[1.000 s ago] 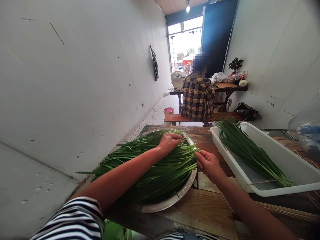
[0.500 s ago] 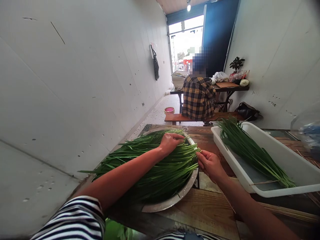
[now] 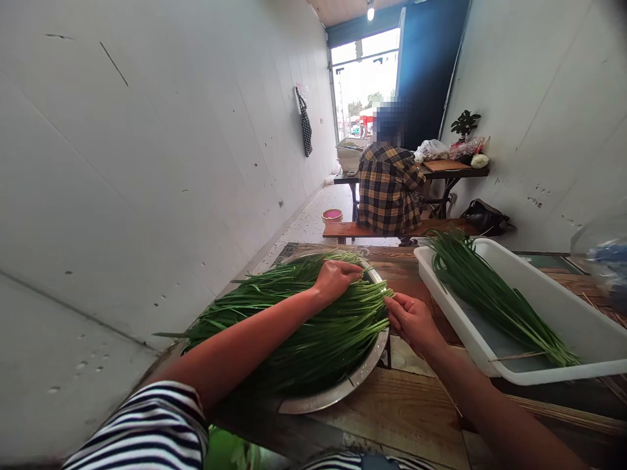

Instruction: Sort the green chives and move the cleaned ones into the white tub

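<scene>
Long green garlic chives (image 3: pixel 298 339) fill a round metal basin (image 3: pixel 343 393) on the wooden table, their pale stem ends lying toward the right rim. Over the far side of the heap, my left hand (image 3: pixel 336 281) is closed, thumb and fingers pinched on stem ends. At the basin's right edge my right hand (image 3: pixel 412 320) pinches the tips of a few stems. How many stems each hand grips is hidden by the fingers. To the right, a white plastic tray (image 3: pixel 463 336) holds a bundle of chives (image 3: pixel 494 303), its stems toward me.
A person in a plaid shirt (image 3: pixel 386 189) sits on a wooden bench (image 3: pixel 343 230) ahead, back turned, at another table. A clear bulging plastic item (image 3: pixel 600 251) stands at far right. Thin straw-like strips (image 3: pixel 573 418) lie beside the tray. A white wall (image 3: pixel 122 183) runs along the left.
Both my hands keep almost the same place and grip on the stems. The seated person's head and right arm have shifted slightly.
</scene>
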The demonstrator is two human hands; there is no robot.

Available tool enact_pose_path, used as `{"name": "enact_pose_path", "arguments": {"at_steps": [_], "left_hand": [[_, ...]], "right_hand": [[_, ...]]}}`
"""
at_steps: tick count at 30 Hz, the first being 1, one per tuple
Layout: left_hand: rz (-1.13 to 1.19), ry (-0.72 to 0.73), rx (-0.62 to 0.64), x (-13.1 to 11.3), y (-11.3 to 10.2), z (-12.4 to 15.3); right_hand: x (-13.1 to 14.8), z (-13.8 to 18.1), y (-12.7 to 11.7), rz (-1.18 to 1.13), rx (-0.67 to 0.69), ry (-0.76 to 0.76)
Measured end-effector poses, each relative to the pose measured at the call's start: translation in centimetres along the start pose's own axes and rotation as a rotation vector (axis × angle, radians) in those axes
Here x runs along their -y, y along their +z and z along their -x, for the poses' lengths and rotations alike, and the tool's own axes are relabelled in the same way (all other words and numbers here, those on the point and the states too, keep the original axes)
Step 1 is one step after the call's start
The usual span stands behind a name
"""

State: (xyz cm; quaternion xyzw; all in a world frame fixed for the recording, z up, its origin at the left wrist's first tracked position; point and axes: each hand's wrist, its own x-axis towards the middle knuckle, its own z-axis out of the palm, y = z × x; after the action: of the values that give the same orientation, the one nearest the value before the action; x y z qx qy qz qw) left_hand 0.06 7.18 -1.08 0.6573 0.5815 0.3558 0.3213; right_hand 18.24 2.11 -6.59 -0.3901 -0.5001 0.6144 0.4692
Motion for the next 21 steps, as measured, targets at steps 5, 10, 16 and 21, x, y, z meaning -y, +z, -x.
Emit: {"name": "enact_pose_path", "arguments": {"at_steps": [5, 10, 16, 21], "left_hand": [[-0.010, -0.002, -0.031, 0.22, 0.10, -0.16], [-0.018, -0.010, -0.044, 0.42, 0.12, -0.31], [0.015, -0.003, -0.022, 0.38, 0.06, -0.16], [0.064, 0.013, -0.020, 0.49, 0.18, -0.06]], "right_hand": [[0.32, 0.07, 0.11, 0.015, -0.010, -0.003], [0.27, 0.03, 0.08, 0.032, -0.012, -0.012], [0.19, 0.02, 0.00, 0.024, -0.003, -0.002], [0.05, -0.01, -0.05, 0.011, -0.002, -0.005]]}}
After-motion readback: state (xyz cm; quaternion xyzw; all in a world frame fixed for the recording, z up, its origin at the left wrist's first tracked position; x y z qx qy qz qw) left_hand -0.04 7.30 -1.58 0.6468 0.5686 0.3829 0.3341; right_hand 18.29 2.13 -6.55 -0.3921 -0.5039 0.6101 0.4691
